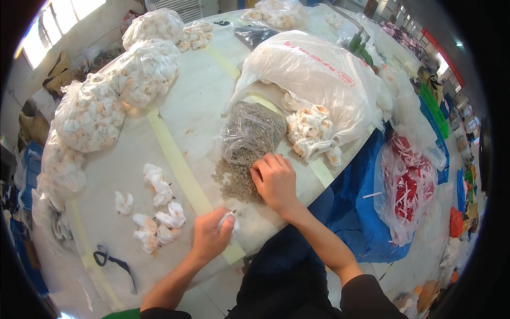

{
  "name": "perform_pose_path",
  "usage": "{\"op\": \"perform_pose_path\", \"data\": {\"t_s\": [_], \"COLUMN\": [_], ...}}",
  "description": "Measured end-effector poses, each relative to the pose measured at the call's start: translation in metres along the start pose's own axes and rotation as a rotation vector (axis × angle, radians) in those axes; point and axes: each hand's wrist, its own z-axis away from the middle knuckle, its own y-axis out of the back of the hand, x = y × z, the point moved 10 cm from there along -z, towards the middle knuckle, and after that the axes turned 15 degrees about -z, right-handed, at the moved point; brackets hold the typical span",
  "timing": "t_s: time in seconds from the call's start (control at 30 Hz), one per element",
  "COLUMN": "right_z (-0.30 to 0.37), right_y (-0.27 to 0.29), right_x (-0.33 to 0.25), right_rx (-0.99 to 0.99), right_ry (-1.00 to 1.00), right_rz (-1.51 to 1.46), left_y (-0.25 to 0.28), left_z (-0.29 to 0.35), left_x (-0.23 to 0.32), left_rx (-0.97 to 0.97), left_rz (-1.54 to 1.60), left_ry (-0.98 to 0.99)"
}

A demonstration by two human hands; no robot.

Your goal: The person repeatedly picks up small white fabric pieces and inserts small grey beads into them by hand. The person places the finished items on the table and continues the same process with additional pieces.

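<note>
My left hand [208,234] is closed around a small white cloth-like bundle [229,222], and a small dark tip sticks out of it. My right hand [274,181] reaches down to a pile of small grey-brown pieces [236,183] that spills from a clear plastic bag [252,130]. Its fingers curl in at the pile's right side, so what they pinch, if anything, is hidden. Left of my left hand lie several loose white and pale-orange bundles [169,215]. More bundles [308,127] spill from the mouth of a large translucent bag [316,69] beyond my right hand.
Stuffed clear bags of white bundles [90,114] line the table's left and far sides. Black-handled scissors [114,260] lie near the left front. Yellow tape strips [172,149] cross the tabletop. Beside the right edge are blue sheeting [350,212] and a bag of red material [406,186].
</note>
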Motion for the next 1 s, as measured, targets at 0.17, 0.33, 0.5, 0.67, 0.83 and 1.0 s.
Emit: {"op": "perform_pose_path", "data": {"t_s": [0.17,0.33,0.5,0.67,0.83,1.0], "right_z": [0.002,0.007,0.007,0.012,0.006,-0.009], "right_y": [-0.001,0.005,0.004,0.019,0.017,-0.028], "right_x": [0.003,0.003,0.002,-0.005,-0.041,-0.062], "right_rx": [-0.031,-0.053,-0.09,0.042,0.047,-0.056], "right_ry": [0.004,0.016,0.016,0.047,0.182,0.286], "right_rz": [-0.01,-0.022,-0.004,-0.213,-0.15,-0.153], "left_y": [-0.003,-0.002,0.003,0.006,0.004,0.011], "left_z": [0.002,-0.001,0.0,-0.002,0.003,0.001], "left_x": [-0.004,-0.004,-0.001,-0.001,-0.015,-0.016], "left_rx": [-0.037,-0.01,0.032,0.042,0.056,0.09], "left_rz": [0.016,-0.011,-0.004,-0.01,0.169,0.203], "left_ry": [0.053,0.017,0.013,0.001,0.116,0.135]}}
